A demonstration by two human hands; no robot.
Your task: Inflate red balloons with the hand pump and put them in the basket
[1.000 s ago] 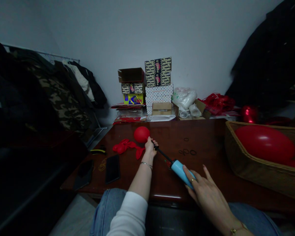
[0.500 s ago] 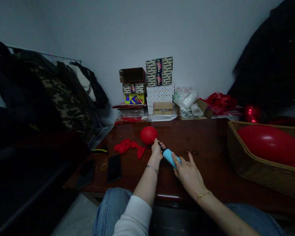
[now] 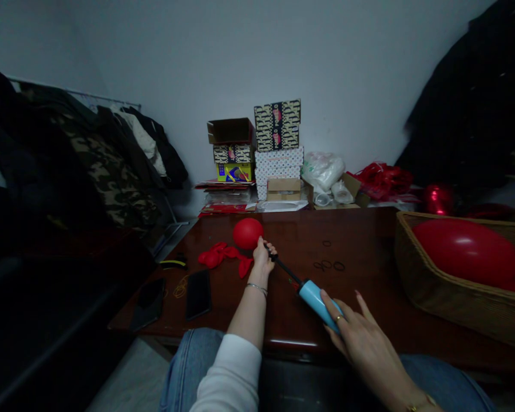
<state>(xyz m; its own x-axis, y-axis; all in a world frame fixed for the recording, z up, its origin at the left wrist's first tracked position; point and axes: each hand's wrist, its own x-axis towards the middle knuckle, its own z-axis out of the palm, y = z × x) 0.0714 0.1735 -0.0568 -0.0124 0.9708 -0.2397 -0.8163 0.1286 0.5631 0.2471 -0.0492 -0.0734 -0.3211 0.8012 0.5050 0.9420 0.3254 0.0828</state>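
My left hand [image 3: 262, 258] is closed around the neck of a small, partly inflated red balloon [image 3: 248, 233] and the nozzle of a hand pump. The pump's black rod [image 3: 286, 270] is drawn out toward me. My right hand [image 3: 355, 332] grips the light blue pump barrel [image 3: 317, 297], thumb and little finger spread. Both rest over the dark brown table [image 3: 360, 240]. Several limp red balloons [image 3: 221, 256] lie just left of my left hand.
A wicker basket [image 3: 446, 292] at the right holds a large inflated red balloon [image 3: 466, 250]. Black rubber bands [image 3: 328, 265] lie mid-table. Two dark phones [image 3: 197, 294] lie at the left edge. Stacked boxes [image 3: 277, 150] and bags line the wall. Clothes [image 3: 107, 166] hang at the left.
Half a second ago the blue barrel was pushed in against my left hand. Now my right hand has pulled it back toward me, exposing the rod. The balloon looks slightly bigger than a second ago.
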